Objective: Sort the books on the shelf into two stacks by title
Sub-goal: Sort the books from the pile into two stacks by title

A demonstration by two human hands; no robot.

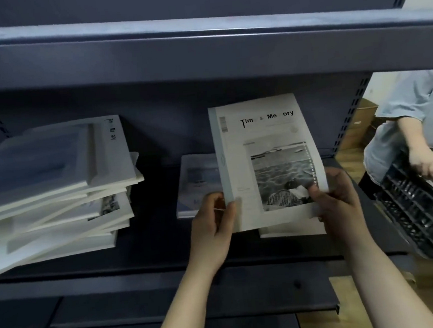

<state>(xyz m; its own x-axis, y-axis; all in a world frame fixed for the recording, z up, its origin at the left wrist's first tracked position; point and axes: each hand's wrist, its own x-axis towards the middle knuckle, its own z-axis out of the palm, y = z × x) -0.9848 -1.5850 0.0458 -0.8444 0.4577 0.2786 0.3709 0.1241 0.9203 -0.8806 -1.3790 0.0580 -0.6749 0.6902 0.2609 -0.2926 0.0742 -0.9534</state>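
While the left hand (212, 228) pinches the spine corner and the right hand (340, 203) grips the opposite corner, the held book (263, 144) extends lengthwise away from the person, above the shelf (152, 251). A flat book (293, 230) lies directly beneath; the mixed pile (56, 181) sits well apart, leftward, nearer the left hand.

The messy stack (57, 192) runs past the frame's left edge. The held book (262, 139) covers part of a blurred book (199, 186), title unreadable.
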